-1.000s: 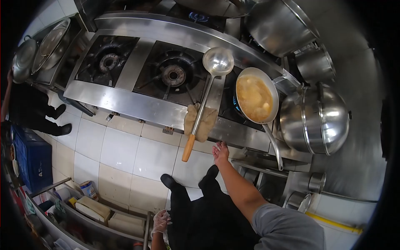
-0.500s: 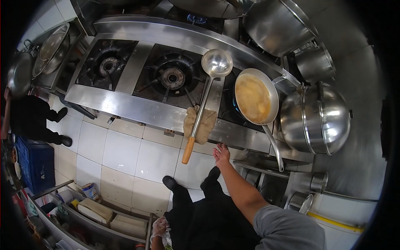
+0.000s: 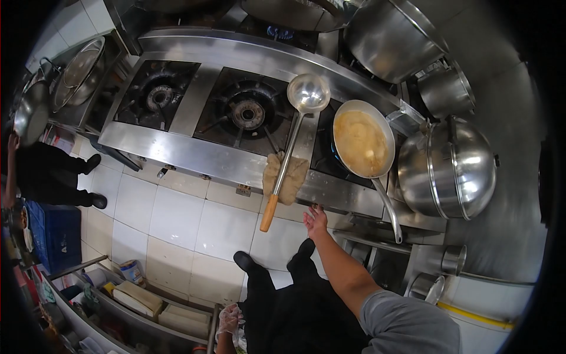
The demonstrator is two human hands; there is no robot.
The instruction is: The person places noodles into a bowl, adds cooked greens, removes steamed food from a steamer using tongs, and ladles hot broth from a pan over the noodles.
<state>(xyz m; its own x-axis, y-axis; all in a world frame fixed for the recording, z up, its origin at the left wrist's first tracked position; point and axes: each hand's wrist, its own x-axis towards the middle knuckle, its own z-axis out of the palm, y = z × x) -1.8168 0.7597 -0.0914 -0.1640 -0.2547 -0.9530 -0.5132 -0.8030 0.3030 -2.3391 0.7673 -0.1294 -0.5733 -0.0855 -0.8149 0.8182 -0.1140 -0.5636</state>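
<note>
Steel covers the whole stove, whose two left burners stand bare. At about 7 o'clock from the ladle, low in the view, the left hand is seen in a thin clear glove; what its fingers hold, if anything, cannot be told. A long ladle lies across a folded cloth on the stove's front edge, its bowl empty and its wooden grip overhanging the floor. It is judged stiff and fairly light, best taken by that wooden grip, which should stay cool and give a sure hold. The right hand is held open and empty, just at 3 o'clock of the grip, not touching it. A frying pan holds yellow liquid. Large covered pots stand rightmost.
</note>
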